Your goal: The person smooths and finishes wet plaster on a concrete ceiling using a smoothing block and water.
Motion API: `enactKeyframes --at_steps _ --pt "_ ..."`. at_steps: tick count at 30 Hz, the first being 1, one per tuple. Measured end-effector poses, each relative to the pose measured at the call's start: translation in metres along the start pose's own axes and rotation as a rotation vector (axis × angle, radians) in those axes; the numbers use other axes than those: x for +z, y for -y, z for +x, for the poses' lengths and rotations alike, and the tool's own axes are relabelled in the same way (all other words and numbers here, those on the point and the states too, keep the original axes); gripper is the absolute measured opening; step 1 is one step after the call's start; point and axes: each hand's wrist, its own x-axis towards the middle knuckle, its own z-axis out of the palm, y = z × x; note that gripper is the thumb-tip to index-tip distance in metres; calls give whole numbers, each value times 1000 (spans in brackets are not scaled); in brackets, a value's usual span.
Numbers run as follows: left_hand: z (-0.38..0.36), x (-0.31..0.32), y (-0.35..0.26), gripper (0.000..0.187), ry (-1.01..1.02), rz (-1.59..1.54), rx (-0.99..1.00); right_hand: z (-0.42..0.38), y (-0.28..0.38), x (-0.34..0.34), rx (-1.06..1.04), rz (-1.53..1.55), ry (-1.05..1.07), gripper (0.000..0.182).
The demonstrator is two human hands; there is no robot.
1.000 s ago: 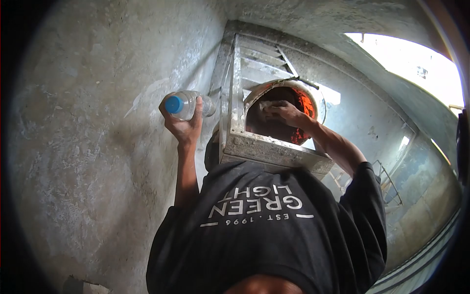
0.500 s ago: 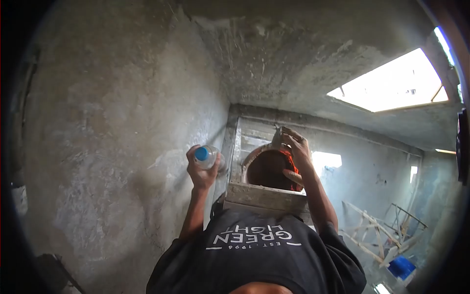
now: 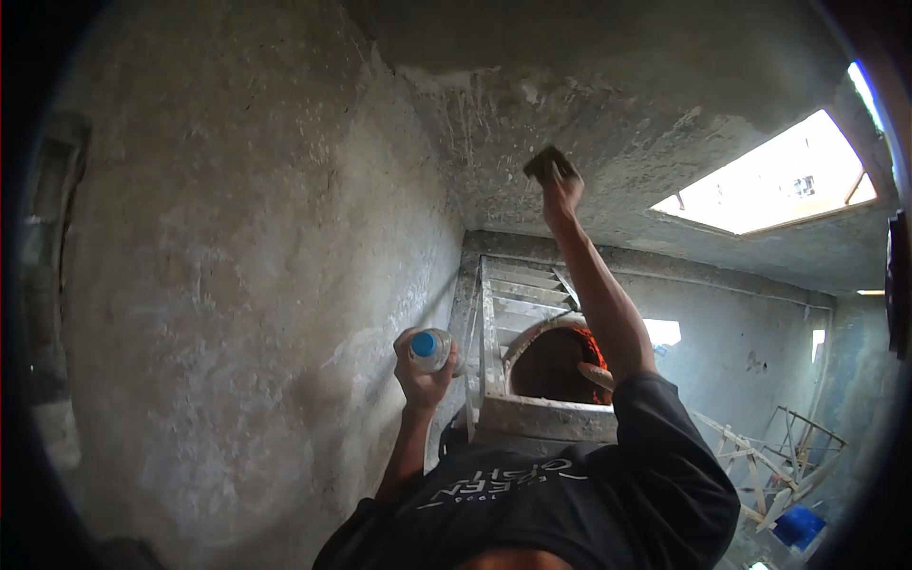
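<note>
My left hand (image 3: 418, 385) is wrapped round a clear plastic bottle (image 3: 445, 359) with a blue cap, held beside the plastered wall on the left. My right arm is stretched up and away. In my right hand (image 3: 563, 187) is a dark grey, block-shaped pad (image 3: 547, 163), which lies at or very near the rough grey concrete surface (image 3: 608, 152); blur hides its exact kind and whether it touches. Below my right forearm stands a round tub (image 3: 546, 366) with a dark inside and orange-red edge. A pale, rounded handle-like piece (image 3: 596, 377) shows at its right side.
The tub rests on a wooden stand (image 3: 541, 413) with ladder-like slats (image 3: 522, 293) behind it. A bright opening (image 3: 779, 176) is at upper right. Wooden frames (image 3: 760, 465) and a blue object (image 3: 798, 525) lie lower right. A bare wall (image 3: 228, 285) fills the left.
My right hand has moved up from the tub's rim to the concrete surface, carrying the dark pad. My left hand still grips the bottle. The view has shifted slightly.
</note>
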Motion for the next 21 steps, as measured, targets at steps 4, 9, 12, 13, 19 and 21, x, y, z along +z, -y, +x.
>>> enactKeyframes --at_steps 4,9,12,13,19,21 --pt "12 6 17 60 -20 -11 -38 86 -28 75 -269 -148 -346 18" --pt "29 5 36 56 -14 117 -18 160 -37 134 -314 -351 -631 21" --pt "37 6 39 52 -18 109 -22 201 -58 155 -421 -107 -776 23" --pt "37 6 42 51 -14 107 -33 208 -59 160 -377 -129 -854 25" --pt "32 9 57 50 18 79 -77 207 -39 178 -158 -384 -938 30" --pt "31 10 57 50 22 69 -76 214 -42 188 -45 -559 -984 31"
